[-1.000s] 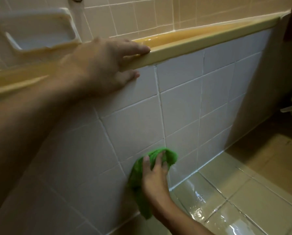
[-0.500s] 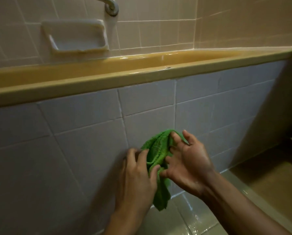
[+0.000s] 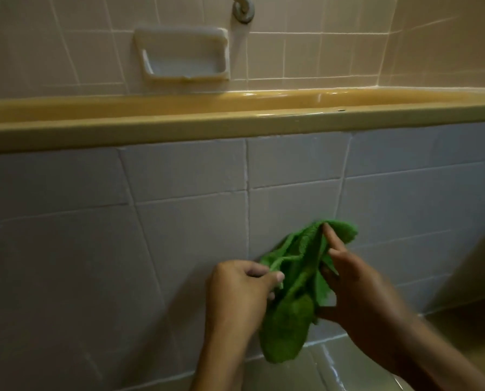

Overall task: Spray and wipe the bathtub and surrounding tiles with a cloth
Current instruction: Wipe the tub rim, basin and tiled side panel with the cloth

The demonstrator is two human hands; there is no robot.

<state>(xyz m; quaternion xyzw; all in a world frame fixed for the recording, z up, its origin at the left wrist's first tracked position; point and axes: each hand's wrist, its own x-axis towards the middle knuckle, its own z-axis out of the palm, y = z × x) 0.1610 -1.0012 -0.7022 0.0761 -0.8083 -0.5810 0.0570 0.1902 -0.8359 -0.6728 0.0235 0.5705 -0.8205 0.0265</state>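
- Lower centre: the left hand (image 3: 235,289) has its grip pinched on the green cloth (image 3: 292,309). The right hand (image 3: 357,289) grips the other side, its fingers partly buried in the folds.
- Behind: the tiled panel (image 3: 179,221); whether the cloth touches it is unclear.
- Upper frame: the bathtub rim (image 3: 179,122); a metal fitting (image 3: 244,8) is cut off at the top.

Two bare hands are showing in the lower half of the frame: the left hand (image 3: 235,289) at lower centre, the right hand (image 3: 357,286) just right of it, lying in deeper shadow. The left forearm (image 3: 221,359) and right forearm (image 3: 424,354) are running bare to the bottom edge, the fingernails looking short-trimmed.
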